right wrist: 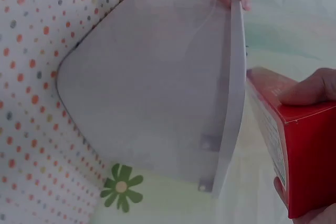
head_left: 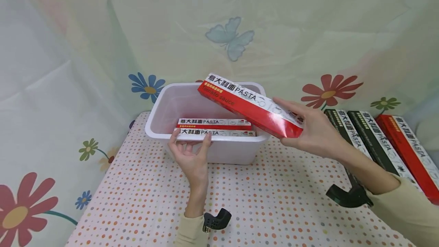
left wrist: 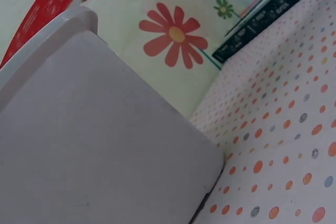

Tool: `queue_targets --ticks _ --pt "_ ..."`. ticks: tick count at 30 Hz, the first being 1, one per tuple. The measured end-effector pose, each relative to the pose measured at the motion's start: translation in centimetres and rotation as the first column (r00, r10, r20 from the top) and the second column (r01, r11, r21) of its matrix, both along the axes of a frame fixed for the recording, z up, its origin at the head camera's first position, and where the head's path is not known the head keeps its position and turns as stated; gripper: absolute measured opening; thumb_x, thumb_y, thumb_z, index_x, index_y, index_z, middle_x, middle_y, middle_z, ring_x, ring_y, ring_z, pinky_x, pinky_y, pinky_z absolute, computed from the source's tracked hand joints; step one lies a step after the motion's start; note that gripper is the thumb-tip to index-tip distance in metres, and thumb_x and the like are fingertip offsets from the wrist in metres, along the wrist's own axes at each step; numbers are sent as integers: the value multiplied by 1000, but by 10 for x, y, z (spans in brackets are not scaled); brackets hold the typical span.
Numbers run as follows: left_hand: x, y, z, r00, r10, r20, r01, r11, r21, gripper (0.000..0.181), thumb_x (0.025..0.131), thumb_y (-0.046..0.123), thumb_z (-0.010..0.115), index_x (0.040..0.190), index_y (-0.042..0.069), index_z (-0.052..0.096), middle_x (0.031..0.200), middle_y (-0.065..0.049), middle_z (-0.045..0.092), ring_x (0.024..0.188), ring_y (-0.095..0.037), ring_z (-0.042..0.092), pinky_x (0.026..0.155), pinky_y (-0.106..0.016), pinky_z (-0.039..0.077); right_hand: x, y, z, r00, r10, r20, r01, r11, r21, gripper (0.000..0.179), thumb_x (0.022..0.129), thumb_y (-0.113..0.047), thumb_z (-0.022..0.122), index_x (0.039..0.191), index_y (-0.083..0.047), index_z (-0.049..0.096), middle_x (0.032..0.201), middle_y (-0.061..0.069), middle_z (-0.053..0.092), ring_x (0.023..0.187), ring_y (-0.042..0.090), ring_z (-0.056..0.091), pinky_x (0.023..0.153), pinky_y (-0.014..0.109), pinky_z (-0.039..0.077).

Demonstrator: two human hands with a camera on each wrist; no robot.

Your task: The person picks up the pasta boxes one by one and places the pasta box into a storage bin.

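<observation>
My right hand (head_left: 313,130) grips the near right end of a red and white pasta box (head_left: 252,104) marked "Tomato sauce". The box slants over the right part of a white plastic bin (head_left: 233,151), its far end higher in the head view. At the bin's near rim, my left hand (head_left: 190,159) holds on, with fingertips over the edge. Inside lie two pasta boxes side by side, a back box (head_left: 214,122) with a red side showing and a front box (head_left: 226,133) partly behind the rim. In the right wrist view, a thumb (right wrist: 310,88) presses the held box's red face.
On the right of the dotted table cover (head_left: 137,201) lie two dark green pasta boxes, a left one (head_left: 353,130) and a right one (head_left: 374,140), beside a red pasta box (head_left: 411,151). A flowered curtain (head_left: 281,41) hangs behind the bin.
</observation>
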State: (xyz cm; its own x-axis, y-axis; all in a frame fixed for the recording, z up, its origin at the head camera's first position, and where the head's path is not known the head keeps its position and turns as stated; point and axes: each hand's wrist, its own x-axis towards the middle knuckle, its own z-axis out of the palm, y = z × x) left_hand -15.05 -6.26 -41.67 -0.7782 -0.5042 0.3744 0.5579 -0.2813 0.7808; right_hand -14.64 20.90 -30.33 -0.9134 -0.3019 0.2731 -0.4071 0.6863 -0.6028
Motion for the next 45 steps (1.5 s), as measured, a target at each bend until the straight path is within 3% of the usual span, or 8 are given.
queue_targets --ticks 3,9,14,18,26,34,38,45 --pt "0 1 0 1000 -1 9 1 1000 -4 86 84 -10 80 151 7 29 152 -15 45 118 -36 61 90 -46 65 -20 -16 12 996 59 74 -65 995 81 93 78 -10 88 160 -10 43 148 22 54 124 38 50 80 40 63" --pt "-1 1 0 1000 3 11 -3 1000 -3 86 84 -11 79 151 6 29 151 -16 45 116 -35 61 88 -46 65 -62 -45 27 971 176 159 -202 965 166 88 78 -11 85 157 -9 47 136 18 62 114 33 57 83 41 61" --pt "-1 0 1 1000 8 16 -8 1000 2 86 82 -12 80 150 7 30 149 -16 47 109 -33 63 87 -47 66 -95 -65 29 950 224 216 -268 942 204 84 76 -8 82 154 -8 51 131 15 67 111 31 61 89 48 61" --pt "0 -1 0 1000 8 19 -8 1000 -6 85 83 -11 80 150 7 31 149 -16 47 108 -33 62 87 -46 66 -113 -78 24 935 240 261 -296 933 202 80 75 -6 80 151 -8 55 125 10 71 106 27 64 88 44 60" --pt "1 -1 0 1000 17 2 -17 1000 -10 84 84 -9 80 150 7 31 151 -18 44 114 -34 61 86 -47 66 -134 -98 13 901 288 325 -378 889 258 79 75 -10 79 151 -7 56 127 9 70 104 25 60 77 32 57" --pt "-1 -5 2 999 32 2 -32 999 3 84 83 -11 81 149 5 32 148 -16 48 110 -34 62 86 -47 66 -149 -104 26 849 334 409 -444 870 213 79 75 -4 76 151 -4 55 122 10 72 102 25 61 80 31 55" --pt "0 -4 0 999 33 19 -33 999 6 84 82 -10 81 148 5 32 147 -18 48 110 -34 63 86 -47 66 -155 -108 28 822 342 455 -457 873 168 77 77 -2 75 151 -3 54 126 12 71 105 26 61 81 30 57" --pt "1 -1 1 1000 19 14 -19 1000 -20 82 85 -8 80 149 5 30 152 -16 45 116 -35 61 89 -45 65 -168 -108 26 798 322 509 -435 893 117 79 76 -2 75 151 -4 54 134 15 65 115 30 57 82 31 61"
